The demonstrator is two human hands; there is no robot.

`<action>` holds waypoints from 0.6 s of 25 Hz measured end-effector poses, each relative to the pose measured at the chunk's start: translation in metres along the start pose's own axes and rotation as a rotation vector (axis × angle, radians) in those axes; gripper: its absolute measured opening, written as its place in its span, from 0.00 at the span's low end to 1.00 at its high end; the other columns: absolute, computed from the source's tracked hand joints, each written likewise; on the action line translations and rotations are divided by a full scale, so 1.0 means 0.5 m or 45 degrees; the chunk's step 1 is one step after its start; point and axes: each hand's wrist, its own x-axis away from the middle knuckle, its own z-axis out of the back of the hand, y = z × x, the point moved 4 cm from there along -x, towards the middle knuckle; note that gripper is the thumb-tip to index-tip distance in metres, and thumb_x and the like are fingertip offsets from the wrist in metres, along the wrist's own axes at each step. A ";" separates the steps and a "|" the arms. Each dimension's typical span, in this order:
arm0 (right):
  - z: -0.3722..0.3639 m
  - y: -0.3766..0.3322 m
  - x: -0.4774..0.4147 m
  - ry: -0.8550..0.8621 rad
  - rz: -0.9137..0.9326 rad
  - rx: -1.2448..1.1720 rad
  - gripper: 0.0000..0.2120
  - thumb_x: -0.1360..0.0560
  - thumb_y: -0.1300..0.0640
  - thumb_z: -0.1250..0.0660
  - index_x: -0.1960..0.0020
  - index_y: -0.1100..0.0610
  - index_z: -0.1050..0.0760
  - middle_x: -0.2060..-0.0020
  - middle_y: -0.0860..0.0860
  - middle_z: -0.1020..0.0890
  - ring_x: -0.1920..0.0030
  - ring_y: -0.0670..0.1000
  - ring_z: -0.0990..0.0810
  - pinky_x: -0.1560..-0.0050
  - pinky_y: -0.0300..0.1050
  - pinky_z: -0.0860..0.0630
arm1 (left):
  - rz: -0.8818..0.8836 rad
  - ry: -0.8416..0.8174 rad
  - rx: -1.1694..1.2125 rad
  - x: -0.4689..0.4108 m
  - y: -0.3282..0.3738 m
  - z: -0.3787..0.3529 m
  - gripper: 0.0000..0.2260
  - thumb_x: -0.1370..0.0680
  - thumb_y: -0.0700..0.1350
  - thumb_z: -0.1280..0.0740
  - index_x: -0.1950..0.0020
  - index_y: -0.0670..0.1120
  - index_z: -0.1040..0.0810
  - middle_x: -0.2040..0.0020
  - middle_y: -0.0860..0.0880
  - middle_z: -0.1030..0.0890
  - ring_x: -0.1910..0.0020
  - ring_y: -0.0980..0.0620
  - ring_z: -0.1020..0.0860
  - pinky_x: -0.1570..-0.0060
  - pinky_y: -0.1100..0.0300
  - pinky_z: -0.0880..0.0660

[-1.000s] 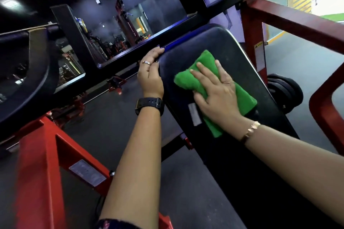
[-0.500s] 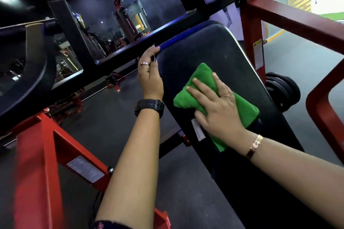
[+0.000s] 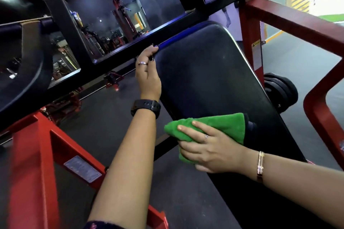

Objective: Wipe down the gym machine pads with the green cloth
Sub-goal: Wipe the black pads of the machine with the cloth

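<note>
A long black machine pad [image 3: 208, 72] slopes up and away through the middle of the view. The green cloth [image 3: 225, 126] lies folded on the pad's lower part, near its left edge. My right hand [image 3: 210, 147] presses it flat with fingers spread and pointing left; the cloth's lower part is hidden beneath the palm. My left hand [image 3: 149, 74] rests against the pad's upper left edge, fingers pointing up along it. I cannot see its thumb.
Red frame tubes stand at the lower left [image 3: 31, 163] and along the right [image 3: 316, 29]. A black crossbar [image 3: 115, 55] runs behind the pad's top. Black weight plates [image 3: 281, 91] sit right of the pad. Another curved black pad [image 3: 24, 72] is at the far left.
My right hand has dragged the green cloth down the pad toward me and turned to point left. My left hand has stayed on the pad's upper left edge.
</note>
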 end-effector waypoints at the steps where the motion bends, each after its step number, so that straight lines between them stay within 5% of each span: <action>1: 0.001 0.013 -0.011 -0.008 0.017 0.022 0.22 0.31 0.43 0.40 0.41 0.52 0.25 0.41 0.45 0.24 0.26 0.59 0.43 0.27 0.59 0.48 | -0.013 -0.001 -0.024 0.001 0.002 0.001 0.14 0.24 0.34 0.45 0.43 0.38 0.24 0.42 0.46 0.24 0.40 0.53 0.27 0.36 0.64 0.33; 7: 0.008 0.054 -0.111 -0.003 -0.247 0.053 0.19 0.30 0.46 0.39 0.44 0.55 0.24 0.45 0.48 0.22 0.26 0.59 0.41 0.29 0.60 0.44 | -0.059 -0.084 -0.186 -0.005 0.004 0.007 0.15 0.24 0.35 0.46 0.42 0.38 0.25 0.40 0.40 0.24 0.39 0.48 0.27 0.35 0.60 0.33; 15: -0.025 -0.052 0.017 0.035 -0.130 0.076 0.19 0.28 0.46 0.42 0.44 0.55 0.23 0.46 0.47 0.22 0.26 0.59 0.43 0.27 0.61 0.48 | -0.044 0.019 -0.122 0.004 0.017 0.002 0.15 0.24 0.34 0.45 0.43 0.43 0.24 0.40 0.41 0.23 0.38 0.47 0.26 0.34 0.57 0.33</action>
